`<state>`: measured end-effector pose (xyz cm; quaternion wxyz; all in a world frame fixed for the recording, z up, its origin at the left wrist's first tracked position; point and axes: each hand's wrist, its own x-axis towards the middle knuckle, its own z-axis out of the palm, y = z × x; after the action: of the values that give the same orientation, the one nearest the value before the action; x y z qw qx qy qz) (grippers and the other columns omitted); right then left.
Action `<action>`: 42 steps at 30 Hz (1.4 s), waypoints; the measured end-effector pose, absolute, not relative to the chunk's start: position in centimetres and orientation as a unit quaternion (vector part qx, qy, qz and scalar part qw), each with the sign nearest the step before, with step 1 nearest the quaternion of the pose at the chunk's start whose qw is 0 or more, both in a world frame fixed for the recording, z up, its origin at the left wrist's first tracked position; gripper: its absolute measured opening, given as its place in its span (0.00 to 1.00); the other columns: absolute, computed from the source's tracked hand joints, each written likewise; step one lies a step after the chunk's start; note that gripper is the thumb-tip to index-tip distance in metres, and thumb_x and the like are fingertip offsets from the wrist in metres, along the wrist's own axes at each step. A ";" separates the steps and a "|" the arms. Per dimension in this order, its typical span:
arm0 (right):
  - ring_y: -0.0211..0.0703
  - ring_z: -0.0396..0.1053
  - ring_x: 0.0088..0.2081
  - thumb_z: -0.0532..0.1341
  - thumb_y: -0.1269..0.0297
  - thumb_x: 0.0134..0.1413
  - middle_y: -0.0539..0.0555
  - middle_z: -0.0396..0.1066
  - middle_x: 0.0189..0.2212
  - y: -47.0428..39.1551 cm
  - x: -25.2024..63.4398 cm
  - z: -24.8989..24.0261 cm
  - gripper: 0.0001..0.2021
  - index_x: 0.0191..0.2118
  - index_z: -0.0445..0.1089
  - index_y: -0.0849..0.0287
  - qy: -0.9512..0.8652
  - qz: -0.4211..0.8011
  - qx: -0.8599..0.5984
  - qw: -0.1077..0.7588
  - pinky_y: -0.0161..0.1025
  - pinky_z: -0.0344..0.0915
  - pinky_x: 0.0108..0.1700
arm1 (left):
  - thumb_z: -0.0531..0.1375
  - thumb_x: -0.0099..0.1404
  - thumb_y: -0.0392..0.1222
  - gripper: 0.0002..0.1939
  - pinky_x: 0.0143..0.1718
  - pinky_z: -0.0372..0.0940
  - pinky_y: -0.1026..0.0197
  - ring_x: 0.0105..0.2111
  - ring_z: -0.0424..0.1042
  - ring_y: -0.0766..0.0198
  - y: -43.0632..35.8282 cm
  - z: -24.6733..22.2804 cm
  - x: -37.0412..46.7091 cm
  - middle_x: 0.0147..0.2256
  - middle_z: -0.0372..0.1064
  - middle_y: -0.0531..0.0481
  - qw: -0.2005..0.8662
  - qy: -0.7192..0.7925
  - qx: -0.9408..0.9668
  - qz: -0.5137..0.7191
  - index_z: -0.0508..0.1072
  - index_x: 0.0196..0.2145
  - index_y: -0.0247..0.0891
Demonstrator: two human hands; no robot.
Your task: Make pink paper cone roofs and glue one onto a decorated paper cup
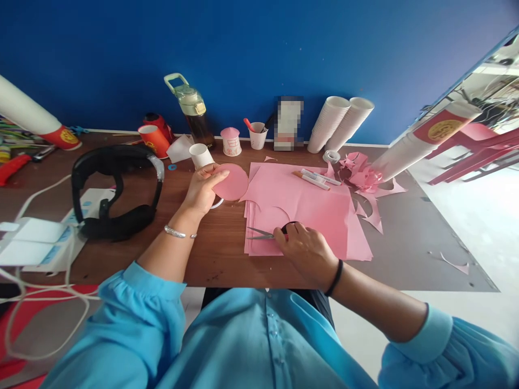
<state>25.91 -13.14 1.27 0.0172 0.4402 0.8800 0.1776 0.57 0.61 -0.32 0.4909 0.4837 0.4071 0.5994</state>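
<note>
Between the thumb and fingers of my left hand [201, 189] is a pink paper circle [232, 182], raised over the table. Just behind that hand stands a white paper cup [200, 155]. My right hand [305, 249] is closed around the handles of a pair of scissors [263, 235], whose blades point left over the pink paper sheets [320, 208]. A round bite is cut from the top sheet's left edge. Farther back, a small decorated cup with a pink cone roof [231, 141] stands near the wall.
Along the blue wall stand a bottle [194, 116], a cup with pens [258, 136] and stacked paper cups [330, 124]. Markers [316, 179] lie on the sheets. Pink scraps [360, 173] are heaped at right. A black headset [117, 194] and a power strip [87, 221] with cables occupy the left.
</note>
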 end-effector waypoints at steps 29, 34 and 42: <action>0.32 0.63 0.22 0.76 0.57 0.36 0.40 0.68 0.21 -2.5 27.7 0.0 0.25 0.40 0.66 0.56 0.453 -0.606 0.429 -0.493 0.32 0.64 0.24 | 0.61 0.69 0.60 0.20 0.44 0.67 0.58 0.40 0.74 0.58 -1.5 1.0 6.9 0.38 0.78 0.48 0.443 0.458 0.667 0.386 0.79 0.38 0.39; 0.33 0.64 0.24 0.76 0.58 0.36 0.42 0.68 0.26 -1.7 31.6 0.6 0.24 0.39 0.68 0.54 0.435 -0.519 0.461 -0.574 0.33 0.64 0.25 | 0.55 0.71 0.63 0.34 0.68 0.57 0.43 0.66 0.64 0.45 0.7 -0.6 8.0 0.64 0.66 0.36 0.280 0.455 0.806 0.254 0.67 0.64 0.37; 0.33 0.63 0.26 0.78 0.61 0.34 0.43 0.68 0.27 -1.7 34.0 2.4 0.26 0.41 0.69 0.55 0.398 -0.497 0.463 -0.617 0.33 0.63 0.26 | 0.55 0.69 0.68 0.48 0.72 0.43 0.33 0.74 0.43 0.37 -1.5 -3.4 12.8 0.72 0.46 0.25 0.135 0.344 0.926 0.075 0.52 0.72 0.29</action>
<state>34.04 -1.74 2.42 -0.6168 0.4628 0.3977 -0.4972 12.75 -1.48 -3.38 0.1352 0.9261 0.3441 0.0746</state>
